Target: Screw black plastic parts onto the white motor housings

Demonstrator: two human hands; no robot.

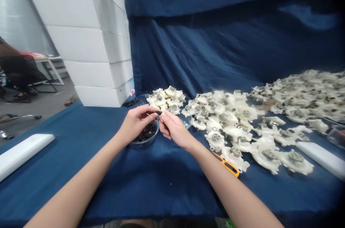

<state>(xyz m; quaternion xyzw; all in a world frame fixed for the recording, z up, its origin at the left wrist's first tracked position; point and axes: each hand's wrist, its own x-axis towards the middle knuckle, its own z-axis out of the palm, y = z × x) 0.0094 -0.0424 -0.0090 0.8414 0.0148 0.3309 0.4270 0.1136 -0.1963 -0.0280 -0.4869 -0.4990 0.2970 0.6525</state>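
My left hand (136, 122) and my right hand (172, 127) meet fingertip to fingertip above a small clear bowl (145, 143) of tiny black parts. Both hands are closed in a pinch, and a small black part (159, 112) shows between their fingertips. The bowl sits on a blue cloth-covered table (151, 181), partly hidden under my left hand. Just behind the hands lies a small heap of cream plastic wheel-shaped parts (167, 99).
A wide spread of the same cream plastic parts (269, 124) covers the table's right half. An orange-handled tool (228, 165) lies beside my right forearm. White flat pieces lie at the left (21, 152) and right (320, 158) edges. Stacked white boxes (88, 37) stand at back left.
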